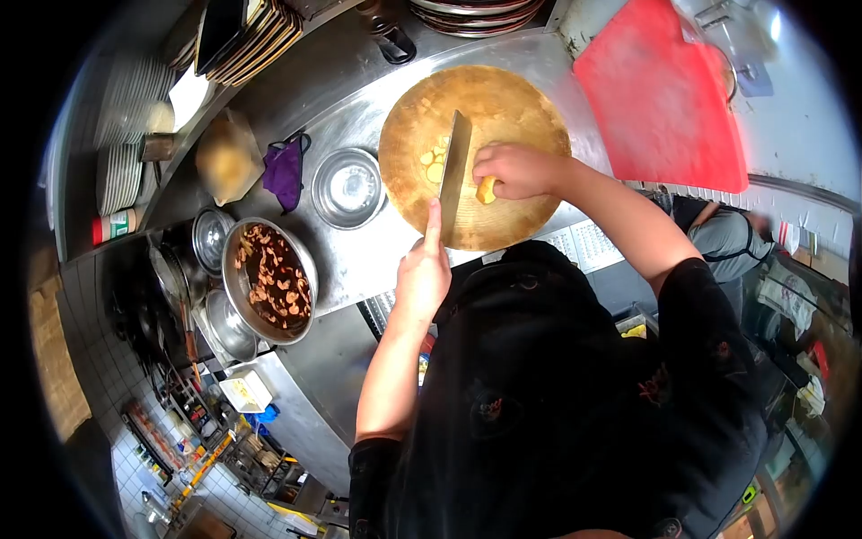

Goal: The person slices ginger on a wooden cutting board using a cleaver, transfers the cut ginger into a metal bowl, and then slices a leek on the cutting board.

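Observation:
A large round wooden chopping board (521, 99) lies on the steel counter. My left hand (425, 274) is wrapped round the handle end of a cleaver (456, 166), its index finger stretched along the blade. The blade stands on edge across the board. To the left of the blade lie several thin pale-yellow slices (435, 170). My right hand (519, 171) is closed on a yellow piece of food (486, 190), just right of the blade, with its fingertips curled towards the steel.
Left of the board are a steel bowl (349, 188), a purple cloth (285, 173) and a large bowl of brown food pieces in dark liquid (272, 278). A red sheet (660, 99) lies upper right. Another person (732, 238) is at the right. Stacked plates line the shelf.

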{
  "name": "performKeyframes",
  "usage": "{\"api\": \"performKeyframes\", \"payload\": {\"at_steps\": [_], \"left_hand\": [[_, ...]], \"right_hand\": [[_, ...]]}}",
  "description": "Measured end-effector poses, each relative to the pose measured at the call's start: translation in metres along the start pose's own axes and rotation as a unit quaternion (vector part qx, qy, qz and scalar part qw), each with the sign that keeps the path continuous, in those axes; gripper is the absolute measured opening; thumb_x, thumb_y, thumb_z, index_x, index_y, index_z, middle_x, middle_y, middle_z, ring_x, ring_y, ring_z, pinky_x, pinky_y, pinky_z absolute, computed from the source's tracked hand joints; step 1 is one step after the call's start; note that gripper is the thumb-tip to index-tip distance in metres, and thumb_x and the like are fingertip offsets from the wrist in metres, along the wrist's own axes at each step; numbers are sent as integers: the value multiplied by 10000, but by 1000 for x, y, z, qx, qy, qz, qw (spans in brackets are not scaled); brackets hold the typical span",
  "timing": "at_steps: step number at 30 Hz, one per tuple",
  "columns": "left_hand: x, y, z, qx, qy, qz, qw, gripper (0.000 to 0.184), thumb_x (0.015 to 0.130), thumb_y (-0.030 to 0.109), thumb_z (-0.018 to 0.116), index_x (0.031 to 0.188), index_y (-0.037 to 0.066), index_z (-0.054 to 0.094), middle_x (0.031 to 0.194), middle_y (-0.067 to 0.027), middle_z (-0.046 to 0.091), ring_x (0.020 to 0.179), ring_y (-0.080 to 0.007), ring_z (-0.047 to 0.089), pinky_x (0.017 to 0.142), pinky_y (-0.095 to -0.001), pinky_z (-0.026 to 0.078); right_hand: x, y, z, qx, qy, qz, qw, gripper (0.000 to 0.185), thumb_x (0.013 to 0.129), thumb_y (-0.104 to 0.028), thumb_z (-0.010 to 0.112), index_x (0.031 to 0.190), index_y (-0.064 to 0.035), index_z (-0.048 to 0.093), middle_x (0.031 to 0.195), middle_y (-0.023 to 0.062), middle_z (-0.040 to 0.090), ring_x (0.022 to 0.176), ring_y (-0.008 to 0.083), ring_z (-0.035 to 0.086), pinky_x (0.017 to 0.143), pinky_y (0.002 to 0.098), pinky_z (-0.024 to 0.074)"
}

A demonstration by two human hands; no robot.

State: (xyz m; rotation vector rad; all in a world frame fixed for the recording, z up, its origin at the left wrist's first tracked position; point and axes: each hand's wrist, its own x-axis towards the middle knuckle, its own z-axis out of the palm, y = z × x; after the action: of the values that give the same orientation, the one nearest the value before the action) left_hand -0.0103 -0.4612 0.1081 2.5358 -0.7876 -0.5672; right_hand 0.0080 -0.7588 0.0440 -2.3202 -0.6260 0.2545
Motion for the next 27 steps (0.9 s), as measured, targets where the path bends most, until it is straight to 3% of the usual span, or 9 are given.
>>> {"api": "performKeyframes", "payload": {"at_steps": [3, 6, 15, 18, 27], "left_hand": [[-1, -1, 1, 30, 3, 18, 999, 865, 925, -19, 595, 1702, 162, 261, 869, -249, 712, 736, -430, 719, 688, -527, 585], [-5, -2, 1, 54, 9, 33, 998, 869, 912, -21, 605, 1698, 167, 286, 818, -227, 687, 697, -417, 710, 666, -529, 584], [-20, 26, -12, 65, 7, 18, 998, 871, 912, -54, 609, 1697, 131, 277, 775, -229, 682, 675, -415, 700, 657, -528, 592], [-21, 23, -8, 59, 5, 14, 998, 879, 912, -57, 610, 1700, 132, 269, 773, -229, 682, 669, -419, 699, 658, -532, 590], [-30, 26, 6, -2, 9, -16, 1000, 950, 894, -34, 619, 1720, 141, 184, 781, -244, 664, 638, -433, 694, 611, -538, 589]], "right_hand": [[-4, -4, 7, -45, 204, -45, 977, 188, 797, -75, 718, 984, -64, 703, 1123, 107, 664, 1072, 359, 629, 950, 464, 526], [-21, -10, 9, -89, 180, -15, 980, 158, 795, -81, 721, 949, -79, 684, 1131, 91, 658, 1081, 323, 630, 924, 432, 542], [-21, -9, 27, -126, 196, -116, 965, 184, 811, -117, 739, 966, -88, 643, 1102, 75, 624, 1033, 293, 623, 879, 419, 544], [-23, -3, 32, -116, 159, -102, 975, 185, 821, -104, 741, 977, -80, 644, 1112, 87, 628, 1081, 302, 621, 925, 433, 544], [-14, -3, 22, -129, 125, -124, 976, 167, 801, -136, 740, 887, -90, 604, 967, 75, 566, 945, 288, 592, 822, 421, 535]]}}
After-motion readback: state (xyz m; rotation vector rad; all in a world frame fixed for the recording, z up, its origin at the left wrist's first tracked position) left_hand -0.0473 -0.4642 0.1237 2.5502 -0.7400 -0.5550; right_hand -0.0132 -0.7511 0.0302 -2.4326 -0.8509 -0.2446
